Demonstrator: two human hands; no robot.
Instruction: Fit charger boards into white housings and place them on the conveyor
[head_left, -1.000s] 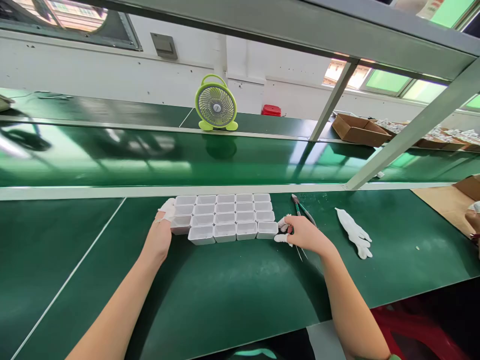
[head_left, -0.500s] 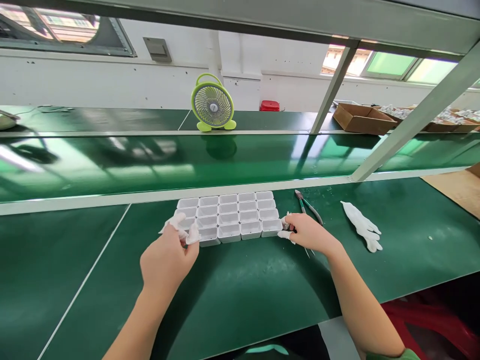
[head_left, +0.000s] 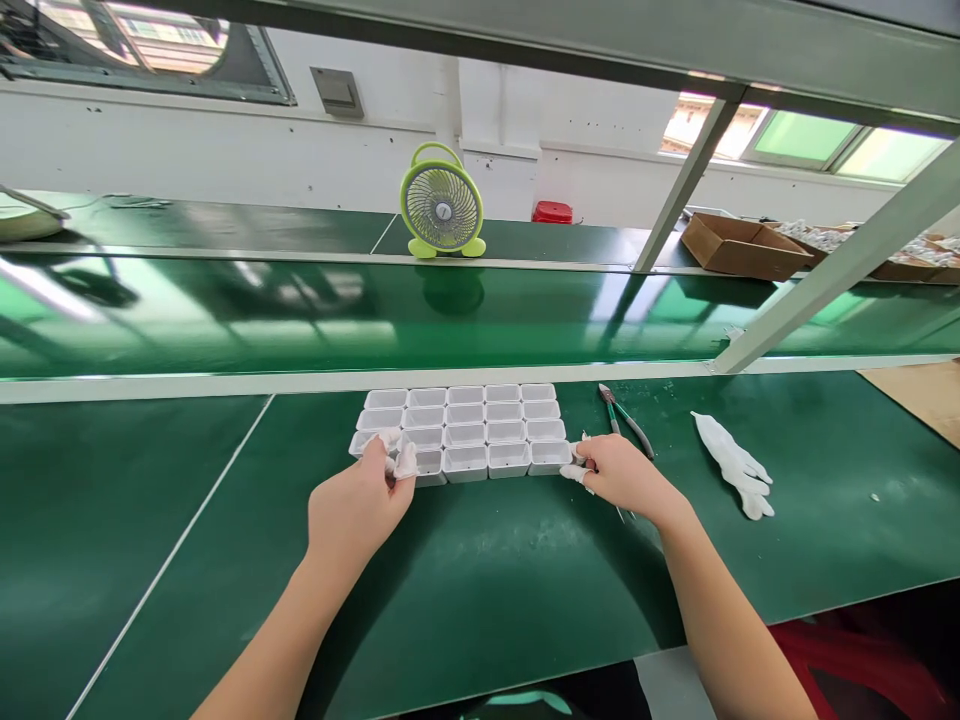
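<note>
Small white plastic boxes (head_left: 465, 437) stand packed in a block of rows on the green bench, their open tops up. My left hand (head_left: 356, 505) is closed at the block's front left corner, thumb and fingers pinched at a box there and hiding most of it. At the front right corner, my right hand (head_left: 622, 475) has its curled fingers against the side of the end box. White coverings wrap the fingertips of both hands. Beside my right hand lie cutting pliers (head_left: 634, 432) with dark green handles, partly hidden under it. The boxes I can see into hold nothing visible.
A white glove (head_left: 733, 465) lies to the right on the bench (head_left: 480, 590). Behind the raised ledge stand a green fan (head_left: 444, 208), a red object (head_left: 553, 212) and a cardboard box (head_left: 744, 247). A slanted metal post (head_left: 832, 265) rises at the right.
The view has shifted slightly. My left hand has moved a little right along the front of the boxes, baring a box at the left edge. My right hand stays at the front right corner.
</note>
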